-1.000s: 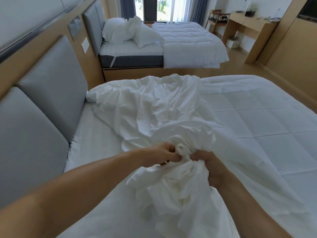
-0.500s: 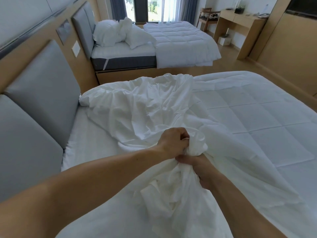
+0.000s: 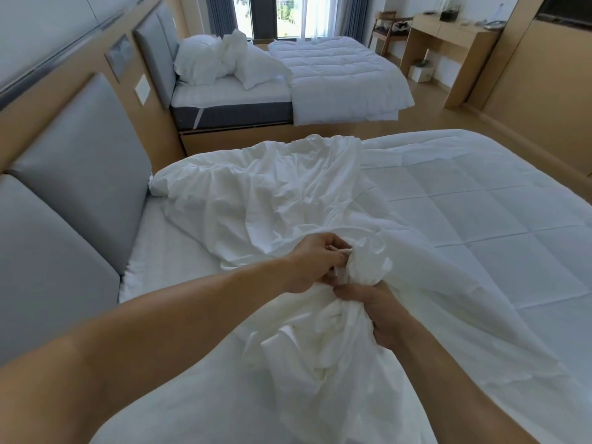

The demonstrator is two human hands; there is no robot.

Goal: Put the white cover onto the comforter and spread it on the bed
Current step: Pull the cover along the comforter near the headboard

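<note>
A crumpled white cover lies over the head half of the near bed and runs down toward me. The quilted white comforter lies flat on the bed's right side, partly under the cover. My left hand grips a bunched knot of the cover from above and the left. Just below it, my right hand grips the same gathered cloth from underneath. The two hands almost touch. The cloth hides some of my fingertips.
Grey padded headboard panels line the wall on the left. A second bed with pillows and a comforter stands beyond a narrow gap. A wooden desk and wall panels stand at the back right, with wood floor between.
My left hand rose over the bunched cover and now sits above my right hand instead of beside it. Both hands and the gathered cloth shifted slightly up the bed.
</note>
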